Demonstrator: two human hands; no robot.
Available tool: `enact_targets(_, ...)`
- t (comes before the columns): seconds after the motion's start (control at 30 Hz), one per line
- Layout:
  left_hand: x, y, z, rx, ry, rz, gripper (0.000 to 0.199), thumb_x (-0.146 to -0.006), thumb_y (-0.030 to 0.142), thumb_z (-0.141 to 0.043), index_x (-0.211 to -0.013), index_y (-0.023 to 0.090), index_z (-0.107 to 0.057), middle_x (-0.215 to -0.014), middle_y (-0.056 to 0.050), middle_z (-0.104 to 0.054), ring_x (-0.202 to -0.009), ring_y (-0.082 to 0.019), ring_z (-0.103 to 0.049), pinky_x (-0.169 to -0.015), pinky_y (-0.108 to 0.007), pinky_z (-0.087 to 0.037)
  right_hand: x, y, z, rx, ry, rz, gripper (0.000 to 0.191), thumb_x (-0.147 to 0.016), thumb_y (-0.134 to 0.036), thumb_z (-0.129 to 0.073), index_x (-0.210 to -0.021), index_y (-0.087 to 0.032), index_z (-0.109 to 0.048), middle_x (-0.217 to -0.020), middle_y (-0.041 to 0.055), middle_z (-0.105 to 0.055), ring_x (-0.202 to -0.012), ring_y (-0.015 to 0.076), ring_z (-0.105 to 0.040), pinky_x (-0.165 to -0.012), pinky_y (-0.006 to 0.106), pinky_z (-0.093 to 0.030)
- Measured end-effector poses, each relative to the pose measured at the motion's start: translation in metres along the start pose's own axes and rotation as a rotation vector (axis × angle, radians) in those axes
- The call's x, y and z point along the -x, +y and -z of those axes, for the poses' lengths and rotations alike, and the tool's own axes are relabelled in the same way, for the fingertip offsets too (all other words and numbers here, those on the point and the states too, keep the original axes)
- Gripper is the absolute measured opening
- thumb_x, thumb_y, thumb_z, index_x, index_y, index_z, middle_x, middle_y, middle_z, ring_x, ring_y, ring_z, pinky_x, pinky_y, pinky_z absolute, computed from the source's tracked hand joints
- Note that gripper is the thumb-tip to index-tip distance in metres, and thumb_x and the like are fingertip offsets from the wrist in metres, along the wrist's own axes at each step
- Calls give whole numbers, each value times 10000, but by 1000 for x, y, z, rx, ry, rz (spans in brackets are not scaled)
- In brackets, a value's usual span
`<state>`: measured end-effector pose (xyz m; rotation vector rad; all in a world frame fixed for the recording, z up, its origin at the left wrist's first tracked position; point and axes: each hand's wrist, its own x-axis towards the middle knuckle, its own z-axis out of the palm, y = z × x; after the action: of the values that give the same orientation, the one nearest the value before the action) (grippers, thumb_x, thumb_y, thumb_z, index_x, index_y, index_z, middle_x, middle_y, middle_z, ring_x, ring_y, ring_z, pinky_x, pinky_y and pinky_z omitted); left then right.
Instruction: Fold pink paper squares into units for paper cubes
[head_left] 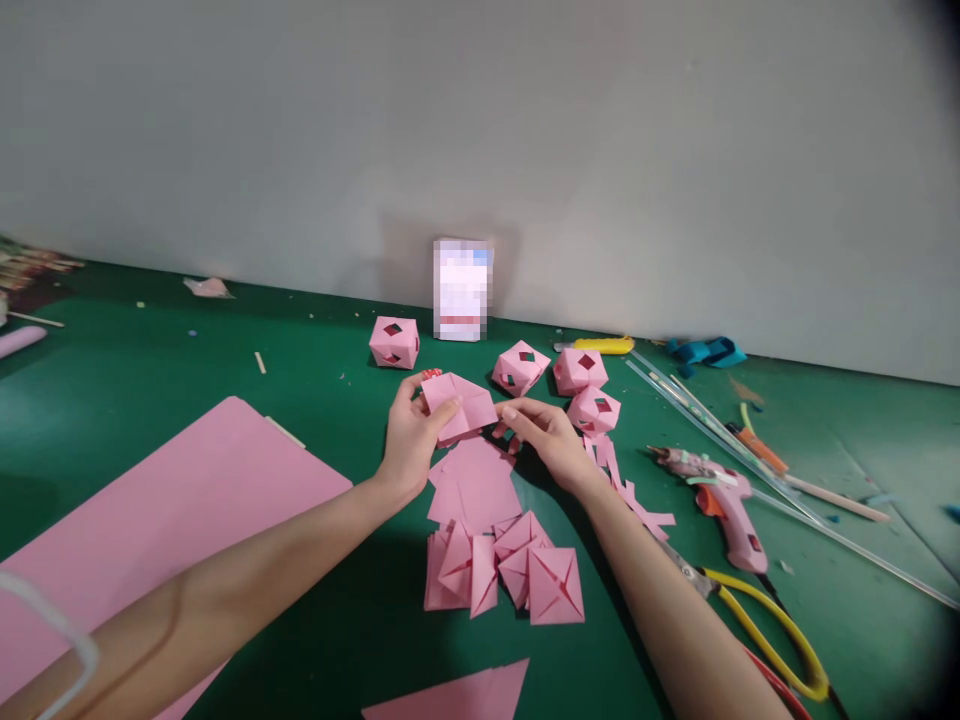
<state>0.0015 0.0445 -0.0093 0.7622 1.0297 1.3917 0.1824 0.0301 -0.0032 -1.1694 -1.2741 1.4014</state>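
My left hand (416,440) grips a creased piece of pink paper (461,400), thumb on its face and fingers behind. At the paper's right corner, my right hand (547,435) has its thumb and fingertips pinched together. Just below both hands lies a stack of flat pink paper squares (476,485). Nearer to me are several folded pink squares (555,585) with triangular flaps, partly overlapping. Folded pink paper boxes with diamond-shaped holes stand beyond the hands: one box (394,343) to the left, another box (520,368) among several on the right.
A large pink sheet (225,480) covers the left of the green table. On the right lie a glue gun (720,495), yellow-handled scissors (780,620), clear glue sticks (712,420) and a yellow cutter (604,345). A lit screen (463,290) leans against the wall.
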Motion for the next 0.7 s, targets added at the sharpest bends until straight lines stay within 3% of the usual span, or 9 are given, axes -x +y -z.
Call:
enact_targets(0.2, 1, 1, 0, 20, -1, -6, 479, -690, 234, -798, -1086, 195, -531, -957, -32, -691, -872, -185, -687, -782, -316, -541, 4, -2, 4, 71, -84, -16, 316, -792, -466, -775, -926, -180, -769, -926, 78, -772, -769, 166, -659, -659, 276, -516)
enact_targets(0.43, 1, 0, -1, -32, -21, -8, 502, -690, 262, -799, -1105, 200, -524, -955, -26, -681, -841, -181, -675, -732, -299, -526, 2, 1, 5, 90, -52, 5, 314, -783, -481, -779, -892, -187, -782, -858, 56, -760, -718, 151, -628, -645, 273, -508)
enact_targets(0.7, 1, -4, 2, -86, -52, -62, 509, -698, 258, -806, -1125, 201, -535, -1009, -51, -703, -958, -206, -690, -862, -339, -539, 2, -4, 2, 44, -41, -46, 336, -713, -460, -835, -883, -181, -756, -810, 28, -739, -698, 144, -650, -672, 277, -515)
